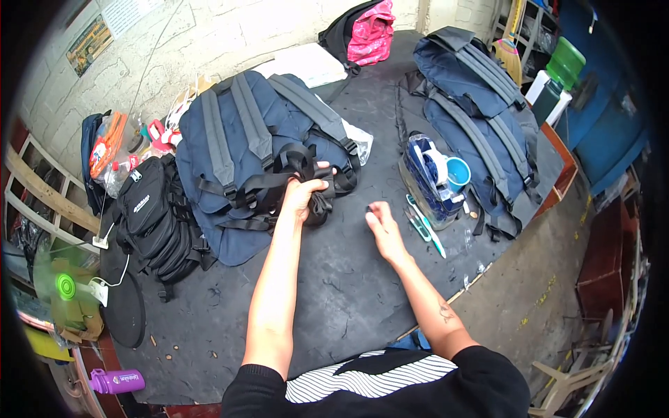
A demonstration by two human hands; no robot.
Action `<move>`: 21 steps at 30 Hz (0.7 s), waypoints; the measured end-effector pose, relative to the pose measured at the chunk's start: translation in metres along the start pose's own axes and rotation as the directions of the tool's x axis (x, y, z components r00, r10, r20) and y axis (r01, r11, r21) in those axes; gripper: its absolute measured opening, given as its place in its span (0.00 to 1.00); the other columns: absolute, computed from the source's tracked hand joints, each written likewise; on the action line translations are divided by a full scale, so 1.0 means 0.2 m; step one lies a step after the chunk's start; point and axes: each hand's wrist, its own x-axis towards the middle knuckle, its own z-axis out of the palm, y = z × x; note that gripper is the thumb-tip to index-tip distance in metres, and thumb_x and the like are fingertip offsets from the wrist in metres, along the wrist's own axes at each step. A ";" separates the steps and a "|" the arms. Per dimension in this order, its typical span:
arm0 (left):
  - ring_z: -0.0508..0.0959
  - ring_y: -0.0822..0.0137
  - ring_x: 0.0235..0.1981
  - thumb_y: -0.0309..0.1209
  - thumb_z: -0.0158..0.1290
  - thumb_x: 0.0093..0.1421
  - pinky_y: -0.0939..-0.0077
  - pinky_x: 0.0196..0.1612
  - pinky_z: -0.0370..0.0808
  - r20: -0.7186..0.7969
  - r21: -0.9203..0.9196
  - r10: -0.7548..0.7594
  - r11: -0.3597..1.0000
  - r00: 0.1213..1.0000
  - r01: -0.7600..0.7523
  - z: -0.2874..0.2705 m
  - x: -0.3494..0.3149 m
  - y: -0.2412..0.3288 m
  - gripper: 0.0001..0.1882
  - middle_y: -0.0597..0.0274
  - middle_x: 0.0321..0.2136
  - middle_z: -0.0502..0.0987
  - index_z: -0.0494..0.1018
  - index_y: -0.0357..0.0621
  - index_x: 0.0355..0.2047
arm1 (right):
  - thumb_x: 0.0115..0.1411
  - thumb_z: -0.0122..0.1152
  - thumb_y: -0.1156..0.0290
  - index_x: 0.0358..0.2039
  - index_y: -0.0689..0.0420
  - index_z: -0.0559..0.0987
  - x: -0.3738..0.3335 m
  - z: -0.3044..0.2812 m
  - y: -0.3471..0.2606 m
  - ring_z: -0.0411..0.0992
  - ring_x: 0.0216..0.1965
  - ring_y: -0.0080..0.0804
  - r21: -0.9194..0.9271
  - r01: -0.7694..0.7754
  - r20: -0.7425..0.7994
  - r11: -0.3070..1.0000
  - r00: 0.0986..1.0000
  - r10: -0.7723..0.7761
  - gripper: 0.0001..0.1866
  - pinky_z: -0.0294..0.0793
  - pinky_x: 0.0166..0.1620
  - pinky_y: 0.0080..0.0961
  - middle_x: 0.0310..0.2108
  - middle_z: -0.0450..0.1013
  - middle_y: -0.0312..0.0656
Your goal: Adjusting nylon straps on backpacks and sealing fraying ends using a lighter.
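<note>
My left hand (298, 198) is closed around a bundle of black webbing straps (320, 207) with buckles. These lie against a stack of navy backpacks (209, 150) with grey shoulder straps. To the right, my right hand (385, 233) hovers over the dark table with fingers curled in; a small dark bit shows at its fingertips, too small to name. Beside that hand lie a slim green-and-white tool (419, 228) and a pen-like green-and-white tool (433, 237). Just behind them stands a clear container (425, 184) with blue contents, and a light-blue cup (457, 173) sits at its top.
More navy backpacks (481, 118) cover the right side of the table (334, 292). At left are a black backpack (157, 216), a green fan (66, 285) and a purple bottle (117, 381). A pink bag (371, 33) and white stack (306, 63) stand at the wall.
</note>
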 end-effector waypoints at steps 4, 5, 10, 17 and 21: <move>0.77 0.64 0.34 0.16 0.49 0.39 0.77 0.42 0.73 -0.032 0.097 -0.036 0.995 0.999 0.039 -0.02 0.08 -0.03 0.22 0.51 0.35 0.77 0.72 0.35 0.39 | 0.55 0.55 0.62 0.33 0.59 0.68 0.22 0.14 -0.04 0.68 0.26 0.29 -0.019 -0.003 0.019 1.000 1.000 0.003 0.13 0.68 0.33 0.27 0.23 0.69 0.42; 0.77 0.65 0.34 0.16 0.49 0.40 0.77 0.41 0.73 -0.039 0.137 -0.077 0.987 0.996 0.081 -0.03 0.10 -0.04 0.21 0.52 0.35 0.77 0.72 0.34 0.39 | 0.55 0.55 0.62 0.33 0.59 0.68 0.26 0.17 -0.02 0.68 0.26 0.29 -0.017 -0.002 0.021 1.000 1.000 0.003 0.13 0.68 0.33 0.27 0.23 0.69 0.42; 0.76 0.65 0.34 0.17 0.48 0.41 0.78 0.41 0.73 -0.008 0.198 -0.148 0.969 0.989 0.146 -0.05 0.15 -0.07 0.21 0.53 0.34 0.77 0.73 0.33 0.39 | 0.49 0.58 0.64 0.29 0.59 0.67 0.38 0.25 0.02 0.69 0.25 0.37 -0.185 0.051 -0.119 0.981 0.990 -0.073 0.13 0.68 0.31 0.30 0.22 0.68 0.43; 0.76 0.64 0.35 0.17 0.48 0.40 0.77 0.43 0.72 -0.016 0.248 -0.167 0.954 0.986 0.165 -0.09 0.18 -0.11 0.21 0.53 0.35 0.77 0.73 0.34 0.40 | 0.46 0.55 0.68 0.28 0.58 0.68 0.42 0.27 0.00 0.70 0.27 0.43 -0.276 0.124 -0.163 0.953 0.971 -0.173 0.11 0.69 0.32 0.33 0.27 0.69 0.43; 0.76 0.64 0.36 0.17 0.48 0.40 0.76 0.43 0.72 -0.027 0.230 -0.167 0.959 0.986 0.168 -0.09 0.19 -0.12 0.21 0.53 0.35 0.76 0.73 0.34 0.40 | 0.46 0.56 0.67 0.28 0.58 0.68 0.43 0.26 0.01 0.71 0.27 0.44 -0.304 0.126 -0.150 0.944 0.973 -0.178 0.11 0.69 0.32 0.34 0.27 0.69 0.43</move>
